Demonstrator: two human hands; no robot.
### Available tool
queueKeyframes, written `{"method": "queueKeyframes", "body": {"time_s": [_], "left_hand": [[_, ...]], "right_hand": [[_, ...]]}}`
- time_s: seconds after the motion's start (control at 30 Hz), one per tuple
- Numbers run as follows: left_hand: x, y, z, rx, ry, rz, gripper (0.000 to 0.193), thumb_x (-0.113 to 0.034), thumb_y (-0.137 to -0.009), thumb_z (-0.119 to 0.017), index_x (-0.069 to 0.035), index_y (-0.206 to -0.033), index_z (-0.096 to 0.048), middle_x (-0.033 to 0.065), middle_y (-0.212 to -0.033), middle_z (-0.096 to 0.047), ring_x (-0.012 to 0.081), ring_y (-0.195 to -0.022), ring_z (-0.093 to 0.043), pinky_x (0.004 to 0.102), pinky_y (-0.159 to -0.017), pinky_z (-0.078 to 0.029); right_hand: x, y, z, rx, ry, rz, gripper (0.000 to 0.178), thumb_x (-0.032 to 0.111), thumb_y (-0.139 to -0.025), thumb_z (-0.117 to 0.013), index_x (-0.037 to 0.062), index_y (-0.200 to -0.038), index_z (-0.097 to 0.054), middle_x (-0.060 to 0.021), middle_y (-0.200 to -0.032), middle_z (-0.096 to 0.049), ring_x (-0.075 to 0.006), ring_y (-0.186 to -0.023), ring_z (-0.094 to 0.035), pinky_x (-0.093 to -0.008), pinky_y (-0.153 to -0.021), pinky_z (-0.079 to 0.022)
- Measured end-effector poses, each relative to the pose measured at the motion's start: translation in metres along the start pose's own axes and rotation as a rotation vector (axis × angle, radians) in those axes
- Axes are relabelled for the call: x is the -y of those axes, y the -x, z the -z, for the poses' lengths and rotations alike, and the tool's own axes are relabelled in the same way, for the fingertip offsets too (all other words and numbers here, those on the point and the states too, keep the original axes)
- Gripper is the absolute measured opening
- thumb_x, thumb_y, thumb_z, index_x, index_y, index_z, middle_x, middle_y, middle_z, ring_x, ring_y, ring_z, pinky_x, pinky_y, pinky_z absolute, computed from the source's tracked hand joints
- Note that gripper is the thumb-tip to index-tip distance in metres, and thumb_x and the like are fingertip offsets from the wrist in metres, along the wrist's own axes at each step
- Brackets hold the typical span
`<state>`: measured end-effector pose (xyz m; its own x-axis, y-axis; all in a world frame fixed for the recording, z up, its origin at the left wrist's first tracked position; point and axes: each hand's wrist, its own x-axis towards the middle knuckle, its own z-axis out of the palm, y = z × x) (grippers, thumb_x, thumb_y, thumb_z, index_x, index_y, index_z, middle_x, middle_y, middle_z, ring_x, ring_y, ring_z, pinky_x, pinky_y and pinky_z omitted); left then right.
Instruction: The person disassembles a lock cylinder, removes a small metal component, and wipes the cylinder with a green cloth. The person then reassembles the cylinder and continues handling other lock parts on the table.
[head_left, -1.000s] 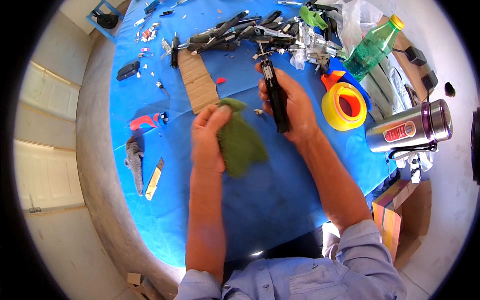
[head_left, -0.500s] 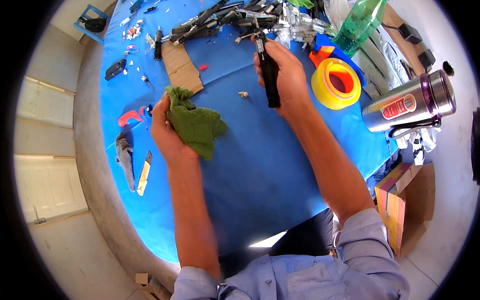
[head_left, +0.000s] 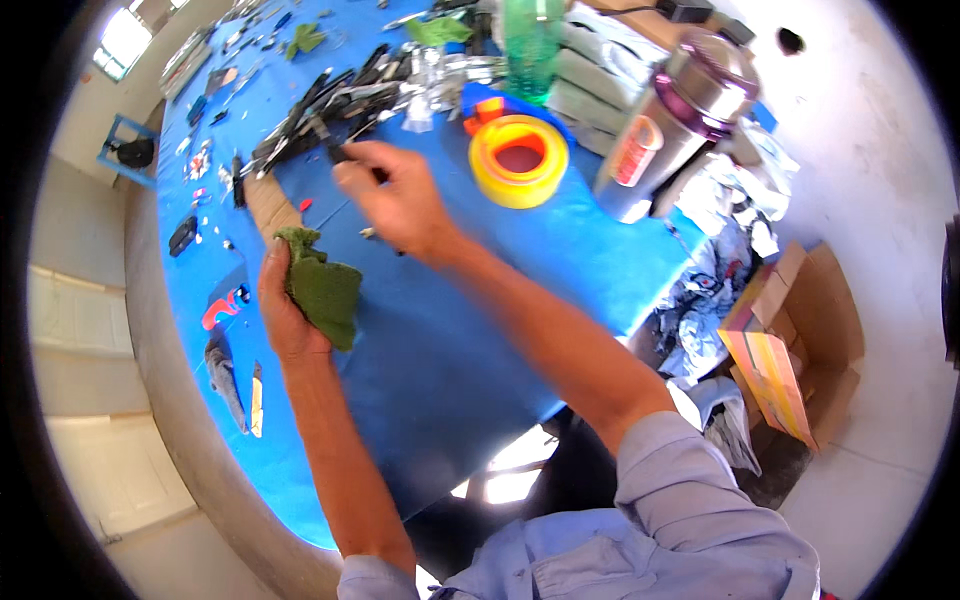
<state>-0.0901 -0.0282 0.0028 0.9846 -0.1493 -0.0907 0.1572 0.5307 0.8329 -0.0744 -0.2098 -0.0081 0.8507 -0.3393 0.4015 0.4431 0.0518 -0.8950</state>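
Observation:
My left hand is closed on a green cloth, which hangs out to the right of my fingers. My right hand is wrapped round a slim black object with a metal end; its kind is unclear, and fingers and motion blur hide most of it. The hand stands over the table, close to a pile of slim black pieces. Beneath the left hand's fingertips lies a strip of brown cardboard.
A roll of yellow tape, a steel flask and a green bottle stand at the right of the blue table. A box cutter and a grey rag lie left. An open carton sits lower right.
The view has swung to the right. My right hand has turned and moved the black object leftward, nearer the pile. My left hand still holds the green cloth.

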Motion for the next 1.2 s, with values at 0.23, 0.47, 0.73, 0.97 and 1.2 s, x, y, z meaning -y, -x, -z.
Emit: {"method": "queueKeyframes", "body": {"time_s": [0.23,0.47,0.73,0.97,1.2], "left_hand": [[-0.022,0.047,-0.024,0.034,-0.25,-0.111,0.018,-0.021,-0.098,-0.062,-0.004,-0.102,-0.064,0.0057,-0.088,-0.064,0.0152,-0.077,-0.063,0.0297,-0.069,-0.054],[-0.008,0.166,0.0,-0.094,-0.244,0.028,0.017,-0.021,-0.098,-0.064,-0.005,-0.093,-0.063,0.0042,-0.084,-0.064,0.0139,-0.075,-0.062,0.0285,-0.066,-0.053],[0.038,0.204,0.037,-0.176,-0.674,-0.143,0.022,-0.022,-0.096,-0.07,-0.003,-0.086,-0.066,-0.0007,-0.079,-0.062,0.0076,-0.072,-0.056,0.0249,-0.065,-0.047],[0.048,0.2,0.023,-0.19,-0.894,-0.294,0.024,-0.024,-0.096,-0.069,-0.003,-0.084,-0.069,-0.0006,-0.077,-0.061,0.008,-0.071,-0.053,0.026,-0.065,-0.045],[0.045,0.201,0.031,-0.206,-0.984,-0.346,0.026,-0.023,-0.097,-0.066,-0.002,-0.082,-0.066,-0.0018,-0.075,-0.058,0.0076,-0.07,-0.049,0.0269,-0.064,-0.042]], "right_hand": [[0.101,0.029,0.001,-0.022,0.095,-0.19,0.034,0.02,-0.089,-0.072,-0.0007,-0.116,-0.069,-0.0037,-0.079,-0.067,-0.0088,-0.071,-0.056,-0.0273,-0.064,-0.048],[0.136,0.203,0.121,-0.106,0.014,-0.299,0.032,0.016,-0.091,-0.073,-0.001,-0.117,-0.069,-0.0013,-0.094,-0.069,-0.0088,-0.081,-0.059,-0.0258,-0.073,-0.049],[0.125,0.374,0.285,-0.73,0.159,-0.658,0.038,0.023,-0.09,-0.071,-0.0029,-0.118,-0.069,-0.0074,-0.101,-0.071,-0.0138,-0.092,-0.063,-0.0265,-0.081,-0.049],[0.055,0.51,0.348,-0.837,0.274,-0.942,0.035,0.026,-0.085,-0.072,-0.0004,-0.107,-0.074,-0.005,-0.092,-0.071,-0.0151,-0.085,-0.063,-0.0303,-0.078,-0.049],[0.042,0.602,0.309,-0.751,0.275,-1.294,0.041,0.036,-0.084,-0.069,-0.0017,-0.098,-0.074,-0.009,-0.08,-0.067,-0.0189,-0.074,-0.06,-0.0372,-0.069,-0.048]]}}
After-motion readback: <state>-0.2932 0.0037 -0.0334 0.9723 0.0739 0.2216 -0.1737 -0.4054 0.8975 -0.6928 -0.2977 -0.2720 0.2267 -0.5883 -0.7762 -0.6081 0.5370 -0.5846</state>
